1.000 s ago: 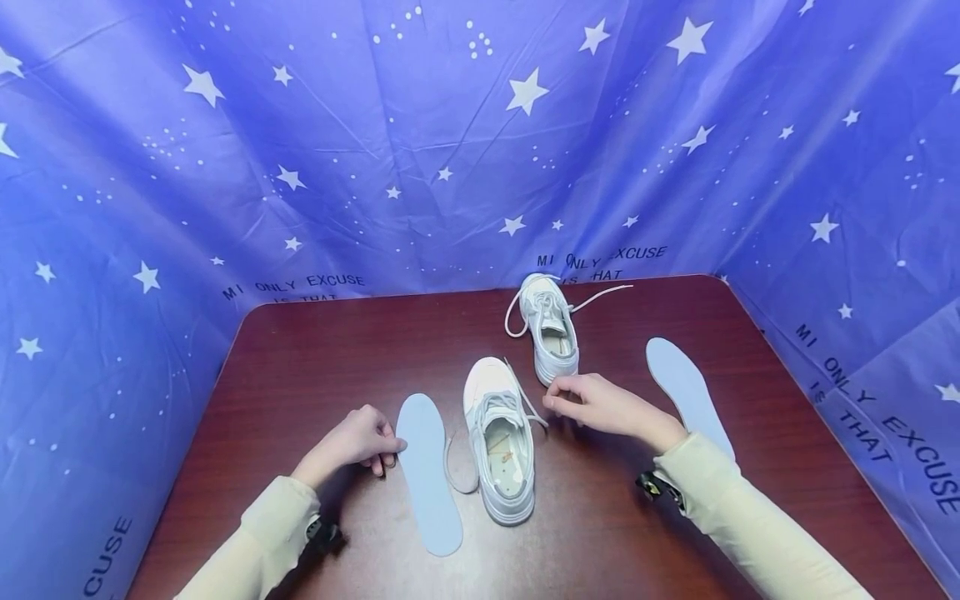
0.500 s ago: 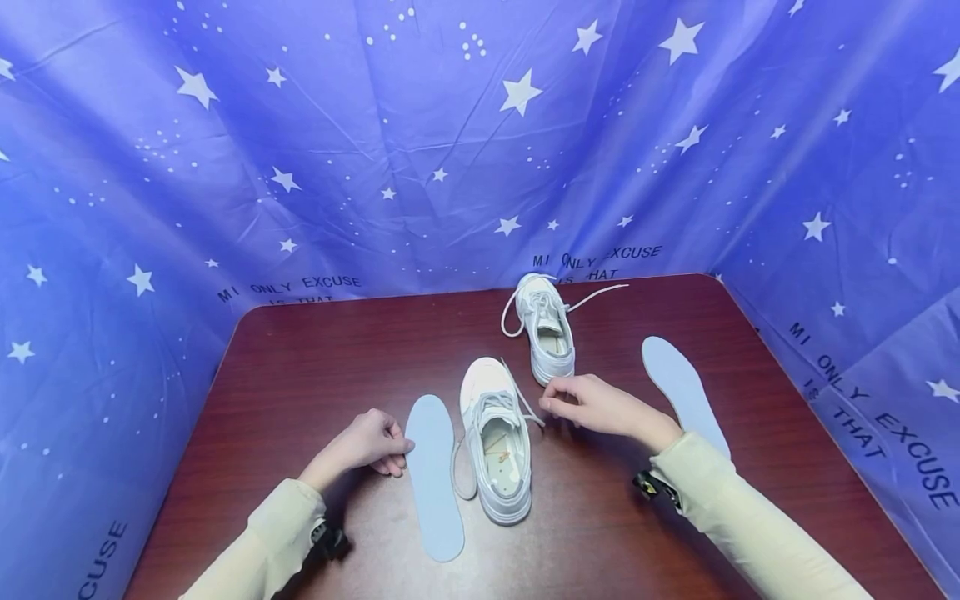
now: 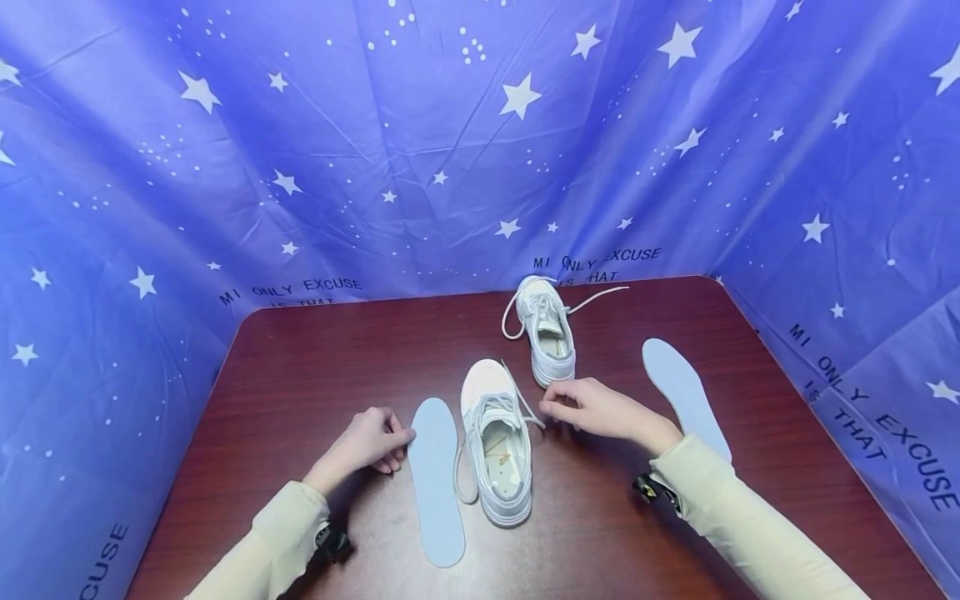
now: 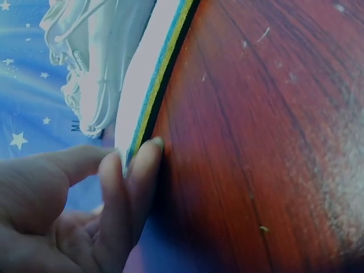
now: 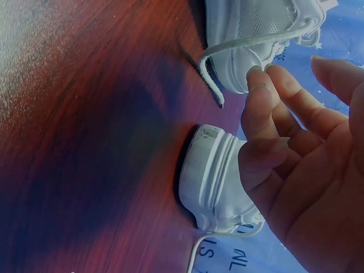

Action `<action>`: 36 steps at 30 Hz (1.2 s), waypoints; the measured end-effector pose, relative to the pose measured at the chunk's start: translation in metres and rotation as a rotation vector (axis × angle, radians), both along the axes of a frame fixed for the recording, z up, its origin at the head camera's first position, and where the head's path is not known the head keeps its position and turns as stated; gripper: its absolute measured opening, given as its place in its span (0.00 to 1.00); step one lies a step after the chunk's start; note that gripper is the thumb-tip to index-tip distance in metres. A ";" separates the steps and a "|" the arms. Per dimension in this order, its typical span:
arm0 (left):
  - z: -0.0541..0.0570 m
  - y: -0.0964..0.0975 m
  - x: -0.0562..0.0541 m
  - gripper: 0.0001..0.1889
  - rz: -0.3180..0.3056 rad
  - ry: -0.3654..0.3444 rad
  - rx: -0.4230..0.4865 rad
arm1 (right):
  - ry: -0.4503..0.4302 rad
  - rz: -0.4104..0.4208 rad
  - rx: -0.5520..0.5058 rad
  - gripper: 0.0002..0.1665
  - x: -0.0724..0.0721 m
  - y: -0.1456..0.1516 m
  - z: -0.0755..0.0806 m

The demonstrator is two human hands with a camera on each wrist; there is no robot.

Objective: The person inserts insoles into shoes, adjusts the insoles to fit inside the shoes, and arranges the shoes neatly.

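In the head view a pale blue insole (image 3: 437, 492) lies left of the nearer white lace-up sneaker (image 3: 480, 390). My left hand (image 3: 366, 440) pinches the insole's left edge between thumb and fingertips. From the left wrist, the insole's edge (image 4: 152, 94) shows blue, yellow and dark layers. My right hand (image 3: 603, 407) holds nothing, its fingers loosely curled, beside the heel of the farther white sneaker (image 3: 557, 368). Both sneakers rest on their soles, toes away from me. In the right wrist view, the nearer sneaker's loose lace (image 5: 242, 42) hangs ahead of the fingers.
A second pale blue insole (image 3: 678, 379) lies on the right, its near end hidden by my right sleeve (image 3: 693, 475). The brown table (image 3: 337, 350) ends at a blue star-print curtain (image 3: 420, 125) behind and at both sides.
My left hand has drawn the insole a little to the right, closer to the nearer sneaker. The right hand and both sneakers stay put.
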State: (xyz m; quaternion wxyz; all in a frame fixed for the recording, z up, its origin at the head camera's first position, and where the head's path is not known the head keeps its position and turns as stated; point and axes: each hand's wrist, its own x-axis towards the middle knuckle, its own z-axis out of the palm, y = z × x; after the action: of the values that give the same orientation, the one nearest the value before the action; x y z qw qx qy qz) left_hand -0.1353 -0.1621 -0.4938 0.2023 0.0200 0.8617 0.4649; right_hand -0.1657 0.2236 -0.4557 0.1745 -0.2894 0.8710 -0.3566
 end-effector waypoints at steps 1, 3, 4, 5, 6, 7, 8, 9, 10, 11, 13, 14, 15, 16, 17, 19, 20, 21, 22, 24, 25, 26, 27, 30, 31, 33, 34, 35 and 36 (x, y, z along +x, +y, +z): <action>0.000 0.002 0.001 0.12 0.022 0.013 -0.012 | -0.001 0.001 0.000 0.12 0.000 0.000 0.000; 0.001 0.005 0.003 0.13 0.048 0.049 -0.049 | -0.004 0.001 0.001 0.11 0.000 0.001 -0.001; 0.001 0.006 0.004 0.14 0.052 0.065 -0.064 | -0.006 0.000 0.001 0.11 0.000 0.001 -0.002; 0.001 0.007 0.005 0.15 0.050 0.079 -0.079 | -0.007 0.001 0.001 0.11 0.000 0.001 -0.002; 0.001 0.008 0.006 0.15 0.047 0.088 -0.090 | -0.007 0.001 0.002 0.11 0.001 0.001 -0.002; 0.001 0.009 0.007 0.16 0.045 0.097 -0.103 | -0.008 0.000 0.002 0.11 0.001 0.000 -0.002; 0.000 0.010 0.007 0.17 0.043 0.108 -0.118 | -0.008 0.000 0.001 0.11 0.001 0.000 -0.002; -0.001 0.011 0.008 0.17 0.040 0.117 -0.132 | -0.008 0.000 0.000 0.11 0.001 0.000 -0.001; -0.001 0.012 0.008 0.18 0.036 0.127 -0.141 | -0.009 0.000 -0.001 0.11 0.001 0.000 -0.001; -0.002 0.013 0.008 0.18 0.032 0.139 -0.153 | -0.007 0.000 -0.002 0.11 0.001 0.000 -0.001; -0.003 0.015 0.008 0.18 0.025 0.166 -0.172 | -0.008 0.000 -0.003 0.11 0.000 0.000 -0.001; -0.003 0.015 0.008 0.18 0.021 0.177 -0.179 | -0.009 -0.001 -0.005 0.11 0.000 0.000 -0.001; -0.004 0.016 0.008 0.17 0.016 0.188 -0.189 | -0.009 -0.001 -0.007 0.11 0.000 0.000 -0.001; -0.003 0.016 0.008 0.17 0.010 0.199 -0.197 | -0.010 -0.002 -0.009 0.11 0.000 0.000 -0.002; -0.004 0.017 0.007 0.17 0.005 0.211 -0.210 | -0.010 -0.003 -0.011 0.11 0.000 0.000 -0.002; -0.003 0.017 0.007 0.16 -0.008 0.231 -0.232 | -0.013 -0.004 -0.016 0.11 0.000 -0.001 -0.002; -0.003 0.017 0.007 0.16 -0.013 0.233 -0.243 | -0.014 -0.005 -0.018 0.11 0.000 -0.001 -0.002; -0.003 0.016 0.006 0.16 -0.020 0.238 -0.255 | -0.014 -0.004 -0.020 0.11 0.000 -0.001 -0.002; -0.003 0.016 0.006 0.16 -0.027 0.245 -0.264 | -0.014 -0.004 -0.021 0.11 0.000 -0.001 -0.002; -0.003 0.016 0.006 0.16 -0.034 0.251 -0.282 | -0.013 -0.002 -0.021 0.12 0.000 -0.002 -0.002; -0.003 0.016 0.006 0.16 -0.035 0.250 -0.290 | -0.013 -0.001 -0.020 0.12 0.000 -0.002 -0.002; -0.004 0.016 0.006 0.16 -0.035 0.247 -0.294 | -0.014 0.000 -0.018 0.12 0.000 -0.002 -0.001; -0.004 0.015 0.006 0.16 -0.034 0.243 -0.293 | -0.014 0.001 -0.017 0.12 0.000 -0.002 -0.001; -0.004 0.015 0.006 0.16 -0.020 0.223 -0.271 | -0.017 0.003 -0.012 0.12 0.000 -0.002 -0.001; -0.005 0.014 0.006 0.15 -0.014 0.213 -0.258 | -0.018 0.002 -0.011 0.12 0.000 -0.002 -0.001; -0.005 0.014 0.006 0.15 -0.004 0.195 -0.226 | -0.019 0.001 -0.009 0.12 0.000 -0.002 -0.002; -0.006 0.013 0.006 0.14 0.002 0.185 -0.207 | -0.019 0.001 -0.008 0.12 0.000 -0.001 -0.002; -0.006 0.013 0.006 0.14 0.007 0.174 -0.187 | -0.019 0.000 -0.006 0.12 0.000 -0.001 -0.002; -0.006 0.012 0.006 0.13 0.012 0.169 -0.168 | -0.019 -0.001 -0.005 0.12 0.000 -0.001 -0.002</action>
State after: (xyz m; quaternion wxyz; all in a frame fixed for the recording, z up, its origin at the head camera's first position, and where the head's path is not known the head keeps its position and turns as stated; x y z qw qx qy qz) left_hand -0.1296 -0.1501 -0.4998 0.1271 0.0372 0.9117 0.3890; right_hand -0.1659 0.2229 -0.4580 0.1818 -0.2861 0.8685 -0.3616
